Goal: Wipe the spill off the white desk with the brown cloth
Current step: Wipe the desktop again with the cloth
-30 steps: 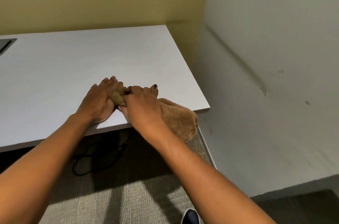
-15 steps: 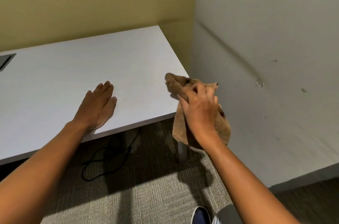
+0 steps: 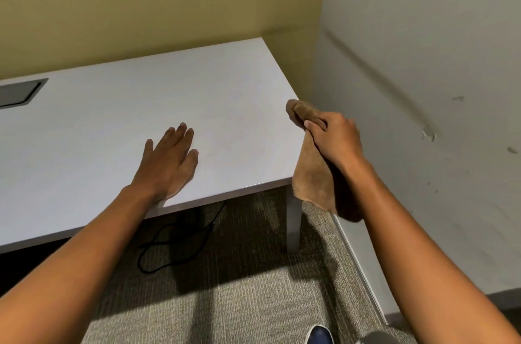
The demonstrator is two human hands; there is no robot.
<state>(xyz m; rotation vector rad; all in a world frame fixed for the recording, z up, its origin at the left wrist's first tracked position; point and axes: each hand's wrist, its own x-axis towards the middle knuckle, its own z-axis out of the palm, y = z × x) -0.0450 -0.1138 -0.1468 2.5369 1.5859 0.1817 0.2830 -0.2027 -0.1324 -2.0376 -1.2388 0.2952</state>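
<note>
The white desk [image 3: 118,123] runs across the left and middle of the head view, its right corner near the wall. My left hand [image 3: 169,160] lies flat on the desktop near the front edge, fingers straight. My right hand [image 3: 335,138] grips the brown cloth [image 3: 313,174] in the air just past the desk's right edge. The cloth hangs down below my wrist, and one bunched end sticks up above my fingers. No spill shows on the desktop.
A grey cable hatch [image 3: 19,92] is set into the desk at far left. A black cable [image 3: 174,236] lies on the carpet under the desk beside a white desk leg [image 3: 293,219]. A white wall [image 3: 423,90] stands close on the right. A shoe [image 3: 320,335] shows at the bottom.
My right hand lifted the brown cloth off the desk's front edge and carried it right, past the desk corner. My left hand let go of the cloth and stayed flat on the desk.
</note>
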